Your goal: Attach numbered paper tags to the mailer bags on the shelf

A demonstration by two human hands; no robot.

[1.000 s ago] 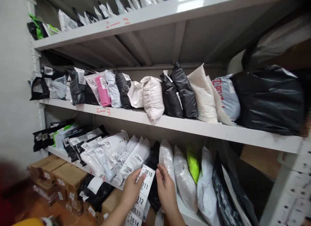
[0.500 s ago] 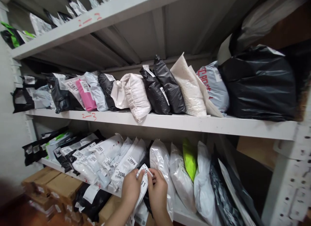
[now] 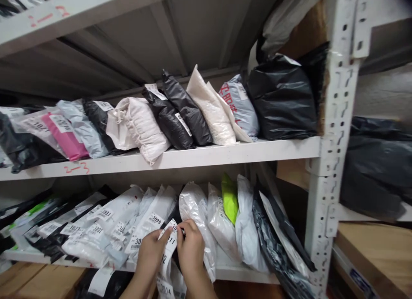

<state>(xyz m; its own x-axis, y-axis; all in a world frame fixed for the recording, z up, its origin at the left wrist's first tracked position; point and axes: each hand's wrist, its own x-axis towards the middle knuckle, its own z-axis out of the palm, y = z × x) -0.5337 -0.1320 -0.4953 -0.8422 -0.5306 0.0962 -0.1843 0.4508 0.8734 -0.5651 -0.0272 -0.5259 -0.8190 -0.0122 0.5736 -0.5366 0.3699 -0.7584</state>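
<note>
My left hand [image 3: 151,252] and my right hand [image 3: 190,247] both pinch the top of a long white strip of numbered labels [image 3: 169,243], which hangs down between them with 3011 to 3014 readable. The strip is held against a black parcel bag [image 3: 176,215] standing on the lower shelf [image 3: 244,274]. To its left lie white bags tagged 3009 [image 3: 156,218] and 3002 [image 3: 96,231]. A shiny white bag [image 3: 196,213] stands just right of my right hand.
The middle shelf [image 3: 206,155], marked 2-3 in red, carries black, white, pink and grey parcel bags. A perforated white upright post [image 3: 331,140] stands at right, with dark bags and a cardboard box [image 3: 376,252] beyond it. A lime-green bag [image 3: 229,198] sits among white ones below.
The view has swung right, bringing the upright post and the neighbouring rack into sight. My hands have closed together on the top of the label strip against the black bag.
</note>
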